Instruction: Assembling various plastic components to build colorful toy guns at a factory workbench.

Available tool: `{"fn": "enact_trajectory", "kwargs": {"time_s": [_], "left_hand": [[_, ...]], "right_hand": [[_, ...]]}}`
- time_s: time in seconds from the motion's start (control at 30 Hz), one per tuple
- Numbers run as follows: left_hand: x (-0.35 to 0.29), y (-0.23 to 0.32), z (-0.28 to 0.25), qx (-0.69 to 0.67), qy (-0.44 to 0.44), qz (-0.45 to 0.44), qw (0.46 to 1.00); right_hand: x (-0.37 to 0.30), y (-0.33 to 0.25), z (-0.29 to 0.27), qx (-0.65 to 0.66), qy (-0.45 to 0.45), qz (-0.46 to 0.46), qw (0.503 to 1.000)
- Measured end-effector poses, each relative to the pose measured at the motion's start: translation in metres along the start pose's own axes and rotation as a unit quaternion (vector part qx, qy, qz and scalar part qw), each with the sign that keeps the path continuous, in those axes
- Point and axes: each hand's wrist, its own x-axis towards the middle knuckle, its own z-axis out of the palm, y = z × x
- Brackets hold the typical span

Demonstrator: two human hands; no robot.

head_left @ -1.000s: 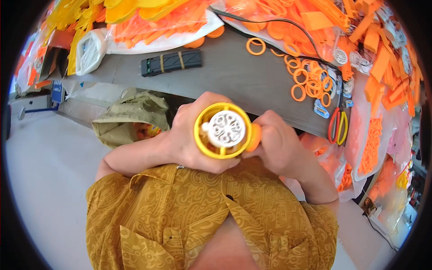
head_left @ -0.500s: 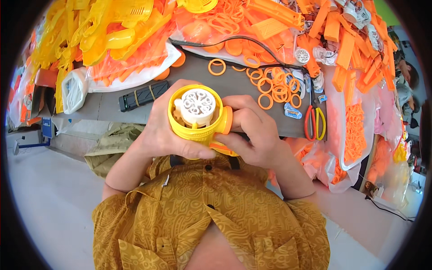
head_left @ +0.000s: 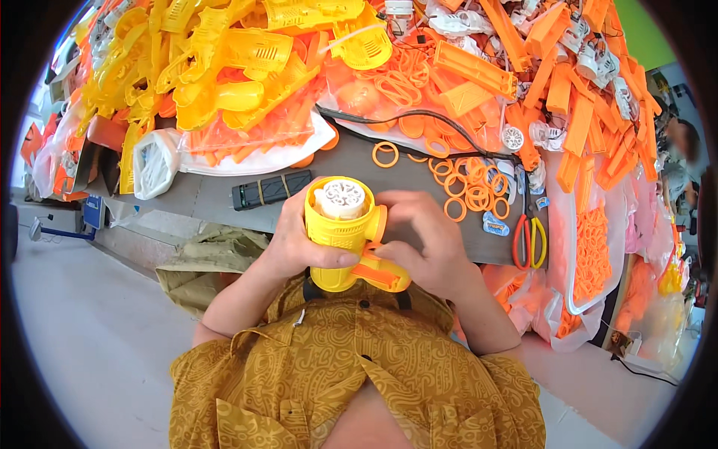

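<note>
A yellow plastic toy housing [head_left: 334, 241], round like a tube, is held up in front of my chest with its open end upward and tilted away. Inside its mouth sits a white slotted disc piece [head_left: 343, 196]. My left hand [head_left: 293, 238] wraps around the housing's left side, thumb across the front. On the other side my right hand [head_left: 428, 243] is closed, its curled fingers at the round side piece [head_left: 379, 222] and its thumb by the orange handle-like part [head_left: 383, 272]. Its fingertips are partly hidden.
Loose orange rings [head_left: 476, 191] lie on the grey table [head_left: 351, 159] beyond my hands, near red-and-yellow-handled scissors [head_left: 521, 243]. A black banded block [head_left: 271, 190] is at left. Yellow shells [head_left: 247, 56] and orange parts [head_left: 572, 112] pile up behind. A bin of orange pieces [head_left: 591, 254] stands right.
The toy housing has tipped, so more of its front side and the orange part below show. My right hand's fingers have shifted around the side piece. The whole view has moved slightly.
</note>
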Motion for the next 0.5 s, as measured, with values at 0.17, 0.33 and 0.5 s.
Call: {"fn": "enact_trajectory", "kwargs": {"time_s": [0.17,0.33,0.5], "left_hand": [[-0.002,0.003,0.004,-0.061,0.054,0.065,0.995],[0.000,0.010,-0.009,-0.159,0.120,0.127,0.972],[0.000,0.006,-0.001,-0.239,0.139,0.078,0.958]], "right_hand": [[0.001,-0.012,-0.004,0.036,0.177,0.058,0.982],[-0.024,-0.009,0.009,0.180,0.110,0.199,0.957],[-0.029,-0.009,0.027,0.261,0.121,0.229,0.930]]}}
